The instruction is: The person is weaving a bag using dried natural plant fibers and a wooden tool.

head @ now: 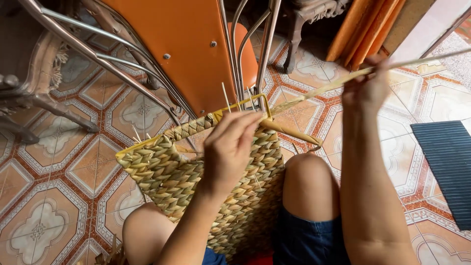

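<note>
A half-woven straw basket [167, 172] on a yellow wire frame [245, 103] rests between my knees. My left hand [233, 147] lies on the basket's upper edge, fingers pressed against the weave near the frame's corner. My right hand [365, 86] is raised to the right and pinches a long pale straw strand [314, 92]. The strand runs taut from the basket's rim through my fingers and on past the right edge of the view.
An orange chair [181, 44] with chrome legs [122, 64] stands right in front of the basket. A dark ribbed mat [446, 162] lies on the patterned tile floor [59, 196] at the right. Wooden furniture legs [39, 98] stand at the left.
</note>
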